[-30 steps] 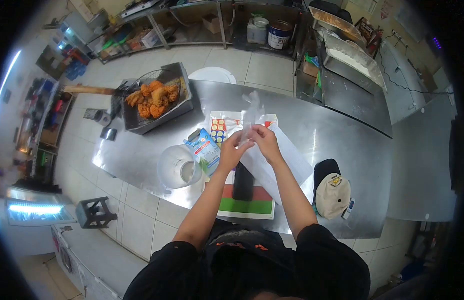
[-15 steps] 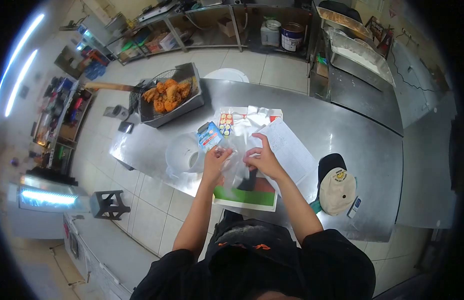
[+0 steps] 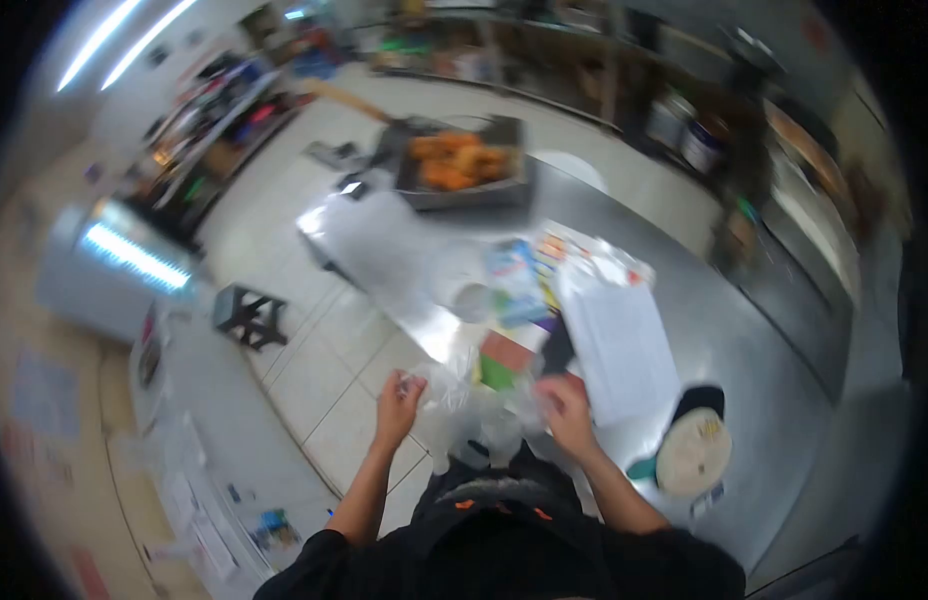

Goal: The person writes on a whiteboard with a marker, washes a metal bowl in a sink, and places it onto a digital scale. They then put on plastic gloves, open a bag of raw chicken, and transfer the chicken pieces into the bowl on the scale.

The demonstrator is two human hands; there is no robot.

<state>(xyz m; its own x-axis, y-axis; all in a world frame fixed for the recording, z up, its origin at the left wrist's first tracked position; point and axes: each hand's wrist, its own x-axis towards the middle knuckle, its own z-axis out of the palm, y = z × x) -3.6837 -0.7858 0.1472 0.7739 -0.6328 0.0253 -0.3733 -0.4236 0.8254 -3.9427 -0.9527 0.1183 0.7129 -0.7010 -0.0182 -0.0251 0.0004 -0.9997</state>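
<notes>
Thin clear plastic (image 3: 474, 410), a bag or disposable gloves by its look, hangs in front of my body over the table's near edge. My left hand (image 3: 396, 408) pinches one side of it. The other side is gripped between the fingers of my right hand (image 3: 567, 412), blurred by motion. Beyond the plastic, a blue and white box (image 3: 516, 280) stands by a translucent tub (image 3: 459, 285). White paper sheets (image 3: 619, 350) lie to the right, on top of a printed, coloured board (image 3: 506, 358).
A grey metal pan (image 3: 519, 165) of fried chicken (image 3: 459, 160), with a wooden-handled basket, sits at the far end of the steel table (image 3: 724, 320). A beige and black cap (image 3: 694, 450) lies on the right. A dark stool (image 3: 250, 316) stands on the floor at left.
Both hands have come back toward my body and moved farther apart, spreading the clear plastic between them. My view has turned left, so the table appears shifted and blurred.
</notes>
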